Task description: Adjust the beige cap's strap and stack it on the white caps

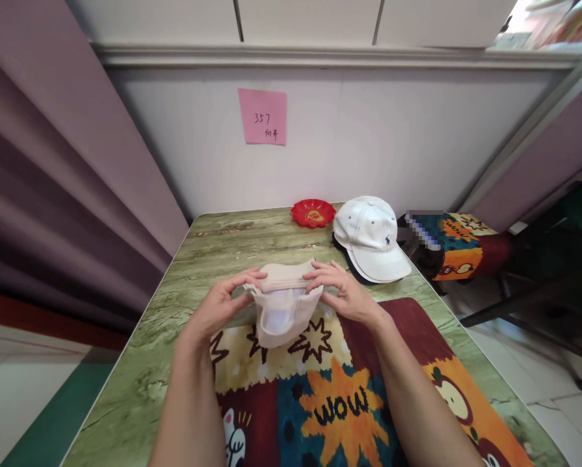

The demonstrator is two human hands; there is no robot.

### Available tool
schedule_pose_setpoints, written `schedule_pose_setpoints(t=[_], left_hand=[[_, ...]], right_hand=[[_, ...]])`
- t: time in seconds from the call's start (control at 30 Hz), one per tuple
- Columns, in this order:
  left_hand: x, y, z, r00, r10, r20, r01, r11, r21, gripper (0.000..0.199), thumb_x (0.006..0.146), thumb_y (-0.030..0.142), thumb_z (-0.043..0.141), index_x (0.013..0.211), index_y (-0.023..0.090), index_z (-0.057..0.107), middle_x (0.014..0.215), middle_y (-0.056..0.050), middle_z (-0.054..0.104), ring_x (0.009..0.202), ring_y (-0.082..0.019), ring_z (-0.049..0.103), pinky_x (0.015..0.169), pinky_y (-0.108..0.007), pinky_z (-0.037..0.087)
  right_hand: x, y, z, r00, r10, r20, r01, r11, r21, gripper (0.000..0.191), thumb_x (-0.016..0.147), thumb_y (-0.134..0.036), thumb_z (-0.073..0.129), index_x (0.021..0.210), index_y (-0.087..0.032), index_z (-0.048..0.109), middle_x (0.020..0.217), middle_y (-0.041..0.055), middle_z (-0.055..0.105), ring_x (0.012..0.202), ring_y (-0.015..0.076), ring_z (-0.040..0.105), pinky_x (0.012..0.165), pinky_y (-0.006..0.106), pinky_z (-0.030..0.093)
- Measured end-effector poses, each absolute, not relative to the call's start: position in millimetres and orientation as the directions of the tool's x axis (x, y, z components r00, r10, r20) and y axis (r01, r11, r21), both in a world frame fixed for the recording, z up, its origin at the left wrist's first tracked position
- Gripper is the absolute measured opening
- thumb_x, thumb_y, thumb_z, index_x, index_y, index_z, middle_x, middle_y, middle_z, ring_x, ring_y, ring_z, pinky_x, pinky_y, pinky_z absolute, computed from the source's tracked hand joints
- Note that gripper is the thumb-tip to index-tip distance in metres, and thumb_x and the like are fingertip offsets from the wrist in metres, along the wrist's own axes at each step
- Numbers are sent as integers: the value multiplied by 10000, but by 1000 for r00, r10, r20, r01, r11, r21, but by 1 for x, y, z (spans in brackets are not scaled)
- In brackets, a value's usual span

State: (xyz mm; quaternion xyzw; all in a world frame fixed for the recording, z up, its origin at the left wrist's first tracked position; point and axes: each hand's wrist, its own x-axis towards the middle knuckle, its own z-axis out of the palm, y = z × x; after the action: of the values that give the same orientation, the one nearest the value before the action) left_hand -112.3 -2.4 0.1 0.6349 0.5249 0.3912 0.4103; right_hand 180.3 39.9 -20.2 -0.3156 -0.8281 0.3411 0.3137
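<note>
A soft, pale pouch-shaped fabric piece [277,324] hangs between my hands above the near part of the table. It has a wide waist-like edge at the top, a faint lavender patch on its front and a rounded bottom; its exact kind is unclear. My left hand [227,298] pinches its upper left corner between thumb and fingers. On the opposite upper corner, my right hand [344,292] grips the edge the same way, stretching the opening sideways. Below the piece lies a colourful mat [291,421] with a "WOW" print.
A white cap [368,227] rests on a dark one [361,275] at the back right. Beside them sits a red scalloped dish [313,213]. The wood-patterned table [213,246] meets a wall bearing a pink note [264,117]. A patterned-covered seat [459,246] stands to the right.
</note>
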Motion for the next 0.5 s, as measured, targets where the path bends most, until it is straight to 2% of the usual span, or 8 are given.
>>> schedule_pose_setpoints(t=[0.07,0.13,0.17,0.23,0.3,0.4,0.5], left_hand=[[-111,-5,3,33,995,90,107,-93,990,229,739,376,789,862,183,784,990,-122,774,1002,-301,695,904,-378,542],[-107,-8,4,-91,991,100,-179,-115,977,223,691,321,829,844,166,781,795,-73,774,734,-225,717,736,-299,582],[-104,-8,4,-140,986,95,-309,-135,941,224,668,288,840,846,166,778,755,-49,769,676,-202,709,706,-280,587],[-96,-7,4,-200,979,45,-521,-145,841,221,686,238,815,895,179,773,771,-25,776,699,-198,723,753,-284,598],[-86,-4,2,-200,978,-53,-663,-95,743,173,777,230,732,939,180,769,820,-30,788,818,-223,744,865,-320,590],[-73,2,-2,-117,977,-178,-792,16,610,248,914,262,564,1031,158,757,913,-58,796,1013,-259,724,993,-380,539],[-62,7,-5,-67,985,-161,-868,22,496,424,989,394,414,1169,160,719,1050,-80,781,1156,-282,663,1056,-415,487]], right_hand=[[182,36,-13,-544,766,343,158,495,-854,157,910,-297,609,970,-252,747,1081,30,749,1189,269,613,1128,528,295],[183,31,-7,-445,831,334,-5,371,-929,180,895,-358,647,924,-215,752,921,21,754,936,223,683,928,385,485],[182,28,-5,-394,865,312,-94,300,-949,192,879,-373,670,885,-199,750,849,12,742,820,192,676,798,315,516],[177,22,-1,-316,919,235,-289,143,-947,205,843,-381,719,800,-181,733,718,-13,705,646,134,624,616,229,489],[170,20,-1,-289,949,124,-473,-29,-880,191,810,-365,755,777,-180,723,654,-28,689,573,108,602,568,203,483],[158,24,-5,-293,955,-48,-673,-242,-699,171,788,-312,762,892,-178,736,738,0,747,664,148,683,667,244,553],[152,34,-12,-365,913,-180,-759,-404,-511,190,837,-276,679,990,-171,722,869,39,782,876,210,729,856,341,572]])
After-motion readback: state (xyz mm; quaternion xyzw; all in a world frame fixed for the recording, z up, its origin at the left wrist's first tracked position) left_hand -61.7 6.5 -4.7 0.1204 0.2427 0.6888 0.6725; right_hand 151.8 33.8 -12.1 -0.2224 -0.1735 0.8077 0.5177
